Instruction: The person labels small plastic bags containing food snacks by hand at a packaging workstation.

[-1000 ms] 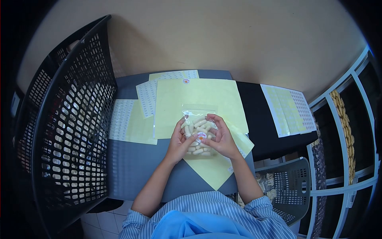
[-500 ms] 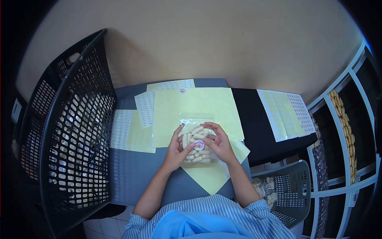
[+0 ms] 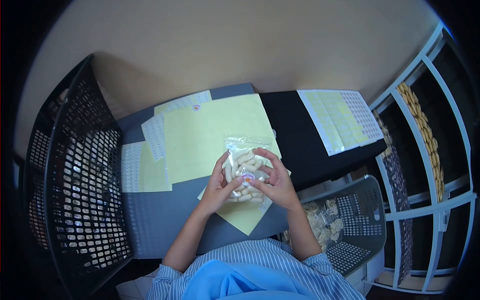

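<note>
A clear plastic bag [image 3: 243, 162] of pale finger-shaped snacks is held between both hands above the table. My left hand [image 3: 218, 186] grips its left side, thumb near a small round orange-and-white sticker [image 3: 246, 177] on the bag's front. My right hand [image 3: 276, 181] holds the right side, fingers curled over the bag. Under the bag lie yellow backing sheets [image 3: 210, 135] on the grey table [image 3: 160, 220].
A tall black mesh basket [image 3: 75, 185] stands at the left. A grey basket [image 3: 345, 225] with bagged snacks sits low at the right. Sticker sheets [image 3: 340, 117] lie on a black surface at the right. White shelves [image 3: 430, 150] holding snacks fill the far right.
The view has swung right and tilted, so everything sits further left. Both hands keep hold of the bag, thumbs still at the round sticker.
</note>
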The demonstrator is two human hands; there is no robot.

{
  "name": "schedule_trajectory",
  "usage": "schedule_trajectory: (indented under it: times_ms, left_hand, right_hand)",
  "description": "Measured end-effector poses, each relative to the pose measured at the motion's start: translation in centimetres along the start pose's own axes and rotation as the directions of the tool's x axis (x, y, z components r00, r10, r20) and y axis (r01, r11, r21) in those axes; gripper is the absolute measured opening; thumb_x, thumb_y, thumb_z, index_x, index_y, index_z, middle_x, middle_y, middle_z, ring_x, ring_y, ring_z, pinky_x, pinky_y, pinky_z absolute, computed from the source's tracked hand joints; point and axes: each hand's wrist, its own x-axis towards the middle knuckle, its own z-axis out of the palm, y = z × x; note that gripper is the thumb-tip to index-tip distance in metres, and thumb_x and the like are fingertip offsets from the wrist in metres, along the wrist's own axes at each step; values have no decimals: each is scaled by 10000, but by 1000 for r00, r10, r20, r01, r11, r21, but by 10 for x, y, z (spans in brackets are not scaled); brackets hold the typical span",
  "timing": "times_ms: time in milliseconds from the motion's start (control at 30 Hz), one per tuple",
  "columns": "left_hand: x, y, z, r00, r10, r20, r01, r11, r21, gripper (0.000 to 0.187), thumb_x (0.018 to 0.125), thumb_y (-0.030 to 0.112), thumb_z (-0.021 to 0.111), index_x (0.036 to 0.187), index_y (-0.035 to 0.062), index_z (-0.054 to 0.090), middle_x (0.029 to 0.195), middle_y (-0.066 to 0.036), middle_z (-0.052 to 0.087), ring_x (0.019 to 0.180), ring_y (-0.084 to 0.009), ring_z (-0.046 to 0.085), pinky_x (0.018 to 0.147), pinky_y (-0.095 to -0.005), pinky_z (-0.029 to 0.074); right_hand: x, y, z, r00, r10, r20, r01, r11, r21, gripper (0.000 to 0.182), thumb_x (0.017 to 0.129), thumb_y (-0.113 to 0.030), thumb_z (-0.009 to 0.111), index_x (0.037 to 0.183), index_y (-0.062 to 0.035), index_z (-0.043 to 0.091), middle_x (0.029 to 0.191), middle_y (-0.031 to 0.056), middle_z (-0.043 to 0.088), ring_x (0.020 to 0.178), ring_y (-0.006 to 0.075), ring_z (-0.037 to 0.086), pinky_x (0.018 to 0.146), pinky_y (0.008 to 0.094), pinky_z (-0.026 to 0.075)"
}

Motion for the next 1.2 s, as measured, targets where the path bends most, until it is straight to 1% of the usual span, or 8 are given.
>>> schedule_trajectory:
  times_ms: [100,167,333,567,667,767,867,1200]
  left_hand:
    - [-3,-8,-5,997,74,-12,-73,996,60,669,829,60,477,1367,91,80,1286,-169,360,1146,-224,401,923,-338,352]
    - [-12,14,-22,958,275,-86,-179,803,568,642,805,58,495,1354,80,164,1311,-154,338,1176,-242,365,935,-355,324]
    - [-59,30,-118,817,474,-328,198,303,932,628,773,174,587,1288,-6,276,1308,-172,326,1219,-290,296,1015,-358,217]
    - [-91,3,-172,774,327,-543,594,-75,801,752,773,387,583,1309,-3,229,1373,-180,218,1285,-291,176,1029,-435,142]
    - [-88,0,-170,757,341,-558,613,-73,787,745,779,426,560,1317,24,237,1380,-163,216,1291,-278,166,1025,-448,130]
    - [-87,-3,-170,729,394,-560,631,-67,773,715,778,415,564,1308,39,266,1368,-153,248,1280,-275,198,1022,-439,146]
    - [-86,-4,-170,704,461,-540,623,-34,782,673,776,401,572,1286,48,311,1339,-142,308,1255,-272,253,1013,-431,169]
    - [-93,-8,-170,650,600,-467,577,11,817,513,772,274,590,1198,55,406,1279,-126,380,1208,-275,312,981,-426,213]
  right_hand:
    - [-18,7,-32,954,-226,-199,217,974,-67,637,688,115,587,1245,-21,311,1245,109,370,1061,210,473,827,278,467]
    - [-39,1,-61,866,-288,-408,247,957,-153,618,700,113,575,1243,-15,311,1235,122,370,1064,218,465,852,293,450]
    - [-123,42,-147,549,-286,-786,110,956,-272,530,738,57,573,1211,-1,341,1186,136,413,1064,208,455,852,307,433]
    - [-244,143,-195,166,-333,-928,-388,843,-372,556,725,-53,628,1213,-28,363,1229,196,390,1147,286,372,908,384,359]
    - [-248,154,-186,88,-263,-961,-942,290,-166,671,737,-259,639,1274,-23,312,1265,282,296,1205,413,234,990,465,206]
    - [-229,133,-180,410,-343,-845,-802,306,-513,658,754,-271,625,1270,-13,307,1261,273,301,1205,391,251,988,448,219]
    - [-135,72,-135,699,-156,-698,-376,750,-544,455,792,-193,588,1168,13,436,1141,184,471,1041,270,476,889,344,366]
    - [-31,62,-77,927,4,-376,-225,808,-545,321,765,-90,613,1046,28,514,899,110,589,791,135,561,695,264,453]
